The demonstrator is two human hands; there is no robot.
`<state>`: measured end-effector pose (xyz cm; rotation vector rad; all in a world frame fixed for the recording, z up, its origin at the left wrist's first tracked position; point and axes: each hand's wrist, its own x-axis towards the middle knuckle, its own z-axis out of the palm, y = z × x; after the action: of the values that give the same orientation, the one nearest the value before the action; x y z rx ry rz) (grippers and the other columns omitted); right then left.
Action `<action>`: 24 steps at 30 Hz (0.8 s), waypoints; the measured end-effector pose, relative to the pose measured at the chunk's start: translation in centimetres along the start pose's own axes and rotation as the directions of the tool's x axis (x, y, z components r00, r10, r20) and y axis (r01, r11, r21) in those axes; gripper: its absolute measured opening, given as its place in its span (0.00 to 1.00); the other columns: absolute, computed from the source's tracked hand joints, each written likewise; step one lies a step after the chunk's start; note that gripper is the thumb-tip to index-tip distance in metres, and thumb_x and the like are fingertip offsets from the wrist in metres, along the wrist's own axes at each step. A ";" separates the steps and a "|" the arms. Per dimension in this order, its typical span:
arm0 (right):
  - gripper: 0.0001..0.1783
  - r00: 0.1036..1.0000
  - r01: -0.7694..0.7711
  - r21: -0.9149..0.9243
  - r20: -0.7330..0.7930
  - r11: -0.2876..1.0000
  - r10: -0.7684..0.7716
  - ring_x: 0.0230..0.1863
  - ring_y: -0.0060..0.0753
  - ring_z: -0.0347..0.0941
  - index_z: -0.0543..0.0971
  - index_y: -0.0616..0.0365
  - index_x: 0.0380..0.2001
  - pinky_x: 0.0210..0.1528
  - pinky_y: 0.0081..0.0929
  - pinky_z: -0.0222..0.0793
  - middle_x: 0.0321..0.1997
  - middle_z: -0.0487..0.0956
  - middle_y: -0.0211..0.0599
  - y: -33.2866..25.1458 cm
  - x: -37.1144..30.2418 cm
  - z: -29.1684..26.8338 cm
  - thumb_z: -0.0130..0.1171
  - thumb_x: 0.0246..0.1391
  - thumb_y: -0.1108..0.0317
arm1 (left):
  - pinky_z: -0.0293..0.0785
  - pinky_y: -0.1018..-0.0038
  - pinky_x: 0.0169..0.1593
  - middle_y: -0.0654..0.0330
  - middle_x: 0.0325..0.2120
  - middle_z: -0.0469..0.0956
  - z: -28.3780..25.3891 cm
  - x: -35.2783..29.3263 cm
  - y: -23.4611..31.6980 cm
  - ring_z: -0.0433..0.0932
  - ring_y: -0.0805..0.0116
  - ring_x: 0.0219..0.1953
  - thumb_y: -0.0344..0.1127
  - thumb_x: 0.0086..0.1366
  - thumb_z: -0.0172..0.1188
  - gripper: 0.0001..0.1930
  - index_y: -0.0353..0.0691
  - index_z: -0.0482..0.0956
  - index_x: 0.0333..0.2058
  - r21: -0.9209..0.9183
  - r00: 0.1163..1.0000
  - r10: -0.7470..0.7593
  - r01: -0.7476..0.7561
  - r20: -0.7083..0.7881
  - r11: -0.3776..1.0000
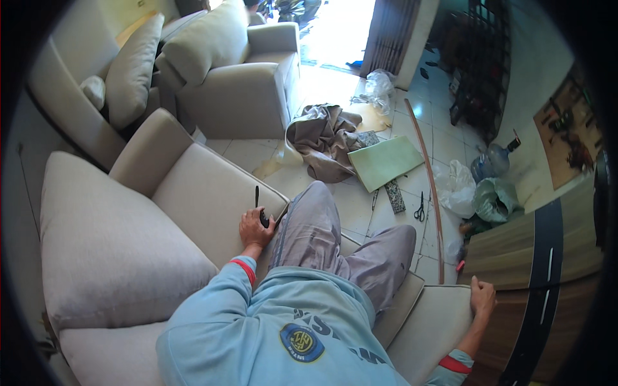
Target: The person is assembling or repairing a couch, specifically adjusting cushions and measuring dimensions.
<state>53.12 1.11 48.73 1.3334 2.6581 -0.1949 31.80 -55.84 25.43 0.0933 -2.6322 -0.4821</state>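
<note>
I am sitting on a beige sofa (206,186). My left hand (255,229) rests on the seat beside my thigh, its fingers curled round a small black object (264,219). A thin dark stick-like part rises from that object; its kind cannot be made out. My right hand (483,297) lies at the front end of the sofa's right armrest (438,325), fingers bent over the edge. To my left a large beige cushion (116,244) leans on the backrest.
A second beige sofa (232,96) stands at far left. On the tiled floor lie crumpled brown fabric (325,141), a pale green foam slab (386,161), scissors (420,209), a long wooden strip (425,161) and plastic bags (457,186). A wooden cabinet (508,257) stands at right.
</note>
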 end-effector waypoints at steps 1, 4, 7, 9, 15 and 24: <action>0.27 1.000 -0.014 0.020 0.009 1.000 0.014 0.47 0.57 0.76 0.85 0.54 0.35 0.55 0.54 0.63 0.40 0.82 0.49 0.2 -0.1 0.2 0.50 0.57 0.41 | 0.71 0.59 0.46 0.56 0.36 0.74 -0.1 0.0 -0.2 0.73 0.53 0.41 0.47 0.54 0.62 0.19 0.48 0.75 0.44 0.008 1.000 0.009 -0.009 -0.025 1.000; 0.27 1.000 -0.002 -0.045 -0.027 0.999 0.001 0.47 0.57 0.75 0.85 0.54 0.35 0.59 0.56 0.60 0.39 0.82 0.50 0.7 -0.2 0.3 0.49 0.60 0.42 | 0.71 0.59 0.46 0.55 0.37 0.74 -0.4 0.0 1.1 0.73 0.52 0.41 0.46 0.55 0.62 0.20 0.48 0.74 0.45 0.004 1.000 0.010 -0.010 0.012 1.000; 0.27 1.000 -0.010 -0.025 0.001 1.000 0.010 0.50 0.55 0.74 0.85 0.54 0.34 0.64 0.56 0.55 0.40 0.82 0.49 0.0 -0.8 -0.4 0.48 0.61 0.43 | 0.70 0.58 0.47 0.54 0.37 0.74 -0.3 0.2 1.3 0.73 0.51 0.42 0.46 0.55 0.62 0.20 0.46 0.75 0.45 0.016 0.999 0.006 -0.007 0.037 1.000; 0.27 0.999 -0.033 -0.022 0.030 0.999 0.033 0.53 0.53 0.71 0.84 0.56 0.34 0.69 0.56 0.49 0.42 0.82 0.47 -0.3 -1.0 -0.5 0.48 0.63 0.44 | 0.70 0.59 0.47 0.53 0.38 0.74 -0.6 0.1 1.2 0.73 0.51 0.42 0.45 0.55 0.63 0.20 0.46 0.75 0.45 0.022 0.999 0.010 -0.011 0.046 1.000; 0.15 0.986 -0.043 -0.074 -0.162 0.996 0.030 0.46 0.45 0.72 0.83 0.57 0.31 0.69 0.54 0.49 0.34 0.80 0.41 0.7 -1.3 2.0 0.57 0.57 0.57 | 0.69 0.60 0.45 0.54 0.35 0.73 -0.6 0.2 0.6 0.71 0.51 0.39 0.45 0.53 0.63 0.20 0.46 0.74 0.43 0.061 0.997 0.037 -0.041 0.062 0.997; 0.17 0.776 0.208 -0.201 -0.562 0.957 -0.286 0.39 0.49 0.75 0.82 0.56 0.23 0.53 0.58 0.65 0.30 0.81 0.39 1.0 -3.0 2.7 0.53 0.59 0.59 | 0.68 0.58 0.42 0.54 0.32 0.70 1.0 0.5 -1.4 0.70 0.50 0.37 0.39 0.49 0.64 0.20 0.48 0.71 0.41 0.092 0.993 0.048 -0.058 0.109 0.994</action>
<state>55.95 -1.16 46.60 1.1286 3.2835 0.4349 30.86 -56.92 24.30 0.0279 -2.7549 -0.3528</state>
